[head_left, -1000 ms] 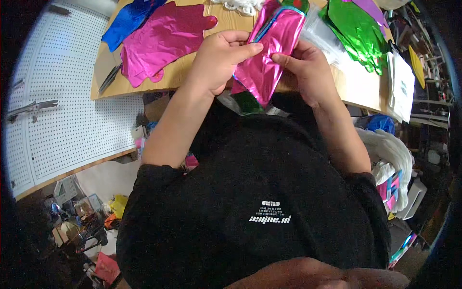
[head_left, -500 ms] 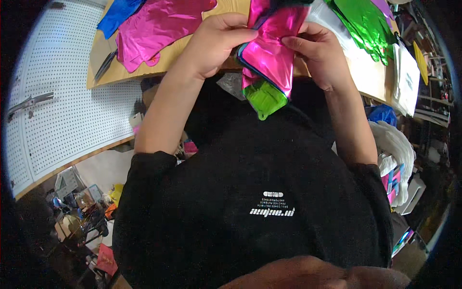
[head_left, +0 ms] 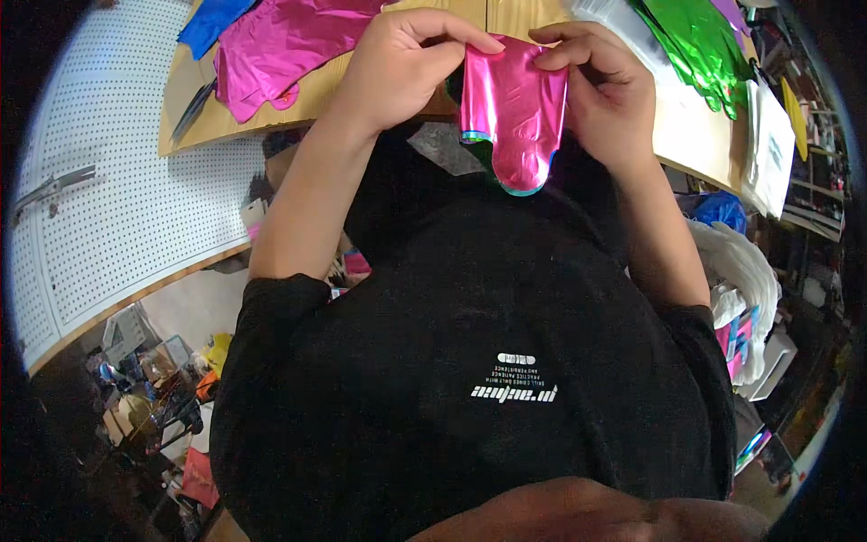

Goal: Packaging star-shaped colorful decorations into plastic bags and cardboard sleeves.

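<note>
White pegboard point(head_left: 135, 172) left of the worktop point(head_left: 316, 90), cluttered dim shelving point(head_left: 817, 172) to its right.

From my remote seat: layered pink foil piece point(head_left: 515, 104) is up in the air at the worktop's near edge, lower end hanging on the wearer's side of it. Left hand point(head_left: 402, 72) pinches its upper left corner, thumb against index finger. Right hand point(head_left: 607, 95) has its upper right part in a thumb-and-finger grip.

Progress, my read: layers already stacked or doubled over, handling of this one mid-way; it's not set down yet. Edges aren't lined up, so I'd call it unfinished. How much is left beyond that, can't tell.

Condition: shiny, creased, bright glare down the front. Roughly squared body, rounded tab at the bottom. Blue-teal rim shows at lower left and under the tab, so more than one colour in there. Layer count hidden.

Further out: pink foil sheet point(head_left: 289, 41) lies flat on the worktop's left part, blue foil piece point(head_left: 213, 25) beyond it. Green foil piece point(head_left: 684, 54) on the worktop's right part, clear plastic film point(head_left: 610, 16) just beside it.
</note>
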`<state>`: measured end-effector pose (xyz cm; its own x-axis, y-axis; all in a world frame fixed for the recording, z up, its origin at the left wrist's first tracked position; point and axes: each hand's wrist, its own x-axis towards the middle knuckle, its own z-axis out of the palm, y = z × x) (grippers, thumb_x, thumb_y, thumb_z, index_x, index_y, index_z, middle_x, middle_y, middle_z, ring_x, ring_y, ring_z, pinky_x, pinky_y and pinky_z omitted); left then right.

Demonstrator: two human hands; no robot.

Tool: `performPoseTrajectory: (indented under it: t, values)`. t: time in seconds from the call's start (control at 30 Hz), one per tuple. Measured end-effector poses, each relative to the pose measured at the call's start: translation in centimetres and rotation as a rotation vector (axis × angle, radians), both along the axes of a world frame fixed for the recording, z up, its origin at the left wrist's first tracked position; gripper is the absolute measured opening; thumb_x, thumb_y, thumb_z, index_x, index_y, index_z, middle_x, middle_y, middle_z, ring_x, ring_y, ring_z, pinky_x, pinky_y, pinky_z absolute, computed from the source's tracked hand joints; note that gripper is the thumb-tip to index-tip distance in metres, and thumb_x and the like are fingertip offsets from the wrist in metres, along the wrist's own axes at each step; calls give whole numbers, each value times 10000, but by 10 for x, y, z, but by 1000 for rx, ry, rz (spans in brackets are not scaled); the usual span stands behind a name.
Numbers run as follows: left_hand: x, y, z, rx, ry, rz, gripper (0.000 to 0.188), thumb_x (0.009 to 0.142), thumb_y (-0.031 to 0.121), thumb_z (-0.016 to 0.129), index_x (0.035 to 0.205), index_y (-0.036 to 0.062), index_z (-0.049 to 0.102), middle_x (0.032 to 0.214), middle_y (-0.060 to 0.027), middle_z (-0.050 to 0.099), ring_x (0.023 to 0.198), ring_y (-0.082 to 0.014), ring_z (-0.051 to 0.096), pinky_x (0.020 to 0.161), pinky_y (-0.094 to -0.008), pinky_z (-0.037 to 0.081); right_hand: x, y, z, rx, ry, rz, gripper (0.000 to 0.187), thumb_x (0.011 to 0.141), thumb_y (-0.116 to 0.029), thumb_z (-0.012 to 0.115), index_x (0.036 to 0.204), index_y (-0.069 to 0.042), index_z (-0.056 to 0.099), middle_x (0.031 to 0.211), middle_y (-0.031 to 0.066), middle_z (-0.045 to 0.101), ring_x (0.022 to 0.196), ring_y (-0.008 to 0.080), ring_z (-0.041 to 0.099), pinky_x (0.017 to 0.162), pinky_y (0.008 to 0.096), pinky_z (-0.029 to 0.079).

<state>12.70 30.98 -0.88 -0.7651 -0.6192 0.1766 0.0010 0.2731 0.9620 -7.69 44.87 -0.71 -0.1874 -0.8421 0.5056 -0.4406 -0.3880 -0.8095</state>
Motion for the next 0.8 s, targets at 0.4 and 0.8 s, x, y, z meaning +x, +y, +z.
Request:
performPoseTrajectory:
  t: [0.4,0.8]
  values:
    - [-22,10,11,334,-40,-82,194,1026,117,668,1127,-40,722,1014,-13,709,873,-83,626,785,-233,515,-3,-2,-3,-62,163,-77,268,822,226,494,846,19,662,1126,137,726,1054,234,694,940,310,530]
    - [-27,22,16,380,47,3,157,1025,116,665,999,-25,729,914,-12,719,758,-56,627,680,-208,500,-14,-12,-9,418,-657,185,232,986,-74,703,1190,35,678,1136,130,731,978,198,723,891,327,590]
